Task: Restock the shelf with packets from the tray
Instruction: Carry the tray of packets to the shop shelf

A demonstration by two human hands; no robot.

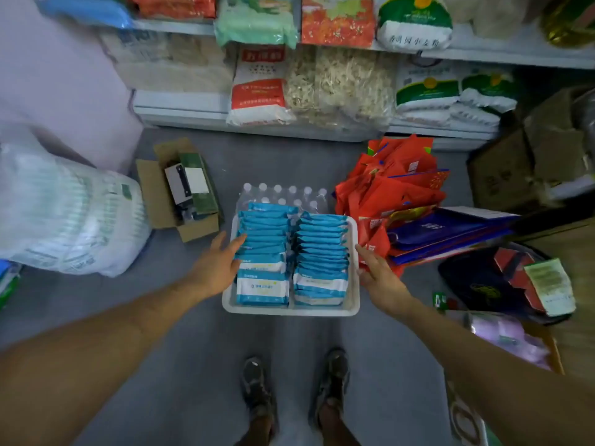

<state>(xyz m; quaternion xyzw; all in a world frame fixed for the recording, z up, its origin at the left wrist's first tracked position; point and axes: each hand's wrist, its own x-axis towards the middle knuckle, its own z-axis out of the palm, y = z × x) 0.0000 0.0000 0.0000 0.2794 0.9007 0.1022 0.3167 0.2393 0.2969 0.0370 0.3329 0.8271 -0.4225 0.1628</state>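
1. A white tray (289,312) sits on the grey floor (180,342), directly ahead of the person's shoes (257,384) and well short of the shelf (180,99).
2. The tray holds two rows of blue-and-white packets (262,252), packed upright one behind another. The left row (260,233) runs slightly past the far rim. The right row (322,249) stays inside it.
3. The left hand (215,265) reaches to the tray's left side with fingers straight and relaxed. Its fingertips lie against the edge of the left row, and it grips nothing.
4. The right hand (381,278) is at the tray's right rim, fingers extended and slightly spread, holding nothing. Whether it actually touches the rim cannot be told.
5. Just behind the tray stands a shrink-wrapped pack of bottles (283,193) with white caps.
6. To the right of the tray lies a heap of red paper bags (396,185), with dark blue bags (444,230) stacked beside them.
7. To the left, an open cardboard box (157,201) holds green cartons. Further left is a large white sack (70,217).
8. The white shelf carries bags of rice (425,91), a red-and-white bag (257,88) and clear bags of dried noodles (347,85).
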